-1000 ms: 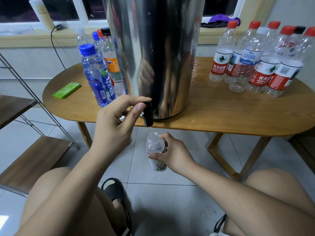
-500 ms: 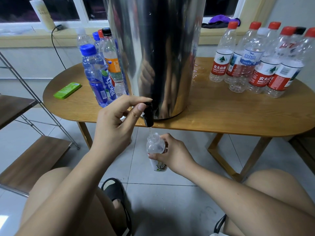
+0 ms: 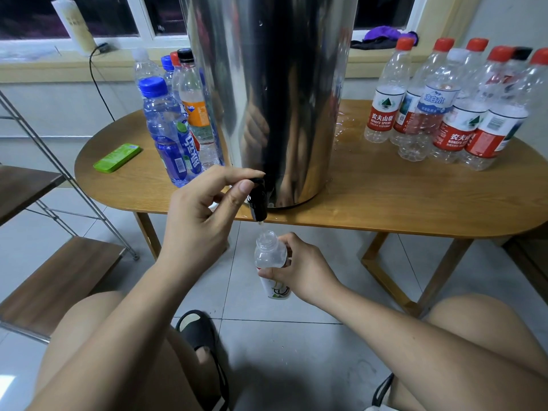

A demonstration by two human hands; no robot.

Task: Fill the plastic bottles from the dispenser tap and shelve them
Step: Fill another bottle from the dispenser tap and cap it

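Note:
A tall steel dispenser (image 3: 272,93) stands on the wooden table (image 3: 400,203), its black tap (image 3: 257,200) hanging over the front edge. My left hand (image 3: 201,221) pinches the tap lever with thumb and forefinger. Just below the spout, my right hand (image 3: 299,268) holds a small clear uncapped bottle (image 3: 270,256) upright, its mouth under the tap. A thin drip of water shows at the spout. Several blue and orange labelled bottles (image 3: 172,134) stand left of the dispenser. Several red-capped bottles (image 3: 444,114) stand at the right.
A green flat box (image 3: 117,158) lies on the table's left end. A metal-framed shelf unit with wooden boards (image 3: 56,280) stands at the left. Water is spilled on the table behind the dispenser. My knees and a black slipper (image 3: 198,330) are below.
Both hands keep the same hold on the tap and the bottle. The flow from the spout looks reduced to a drip.

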